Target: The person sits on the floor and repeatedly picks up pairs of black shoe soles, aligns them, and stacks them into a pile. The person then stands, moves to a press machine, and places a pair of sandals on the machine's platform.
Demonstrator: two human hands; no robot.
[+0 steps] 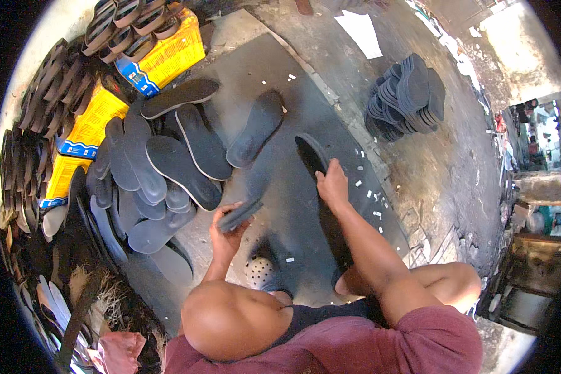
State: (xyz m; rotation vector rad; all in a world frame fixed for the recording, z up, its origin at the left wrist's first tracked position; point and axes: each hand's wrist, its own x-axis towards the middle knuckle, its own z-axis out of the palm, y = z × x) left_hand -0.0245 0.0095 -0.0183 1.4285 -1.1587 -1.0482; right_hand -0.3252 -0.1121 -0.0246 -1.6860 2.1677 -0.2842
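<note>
Reading the view as a clock face, the right hand (334, 185) sits just off centre toward 3 o'clock, fingers narrowed around the near end of a long black shoe sole (310, 154) that points toward 12. The left hand (229, 225), near the centre toward 8 o'clock, is curled around a narrow dark grey slab (240, 215).

Held by one end only, the black sole could twist or slip if its far tip met the flat dark grey sheet (249, 68) beneath. The small white chips (378, 214) strewn toward 3 o'clock could cling to any piece laid over them. At 9 to 10 o'clock, the loose pile of black and grey soles (181, 171) overlaps at odd angles, so a knock from the left arm might set it sliding.

The slab shows mostly edge-on, partly behind fingers, so its full outline is uncertain. Whether the black sole touches the sheet cannot be told. The dark band beneath the right forearm may be shadow or stain, and the round rim crops the brown strapped footwear (128, 15) near 11 o'clock.
</note>
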